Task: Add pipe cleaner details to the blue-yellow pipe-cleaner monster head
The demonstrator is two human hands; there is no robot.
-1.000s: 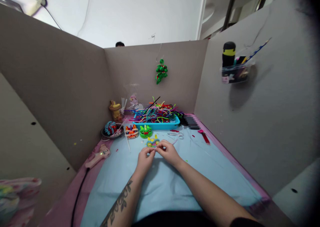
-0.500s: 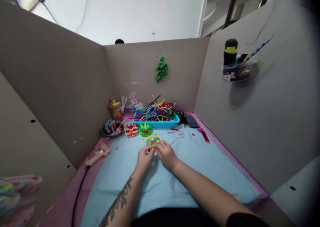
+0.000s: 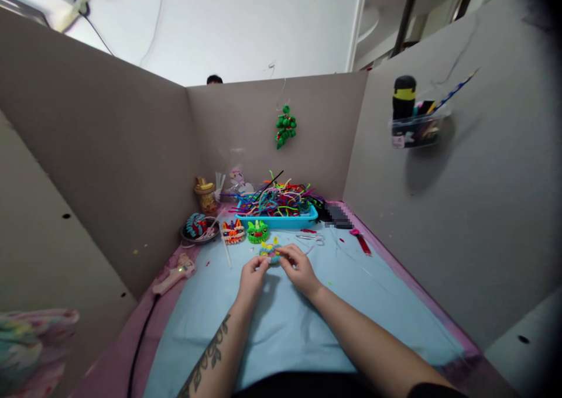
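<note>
Between my two hands is a small blue and yellow pipe-cleaner animal head, with two yellow points on top. My left hand pinches its lower left edge between thumb and fingers. On the other side, the fingers and thumb of my right hand close on its right edge. Just beyond stand a finished-looking green pipe-cleaner head and an orange one, side by side on the blue cloth.
A blue tray heaped with pipe cleaners stands at the back. Scissors and a red-strapped item lie to the right. A pink glue gun with a black cord and a dark bowl are on the left. Grey panels surround the table.
My right hand has shifted slightly right and its fingers have spread around the blue and yellow head, showing more of it. The camera view has tilted a little.
</note>
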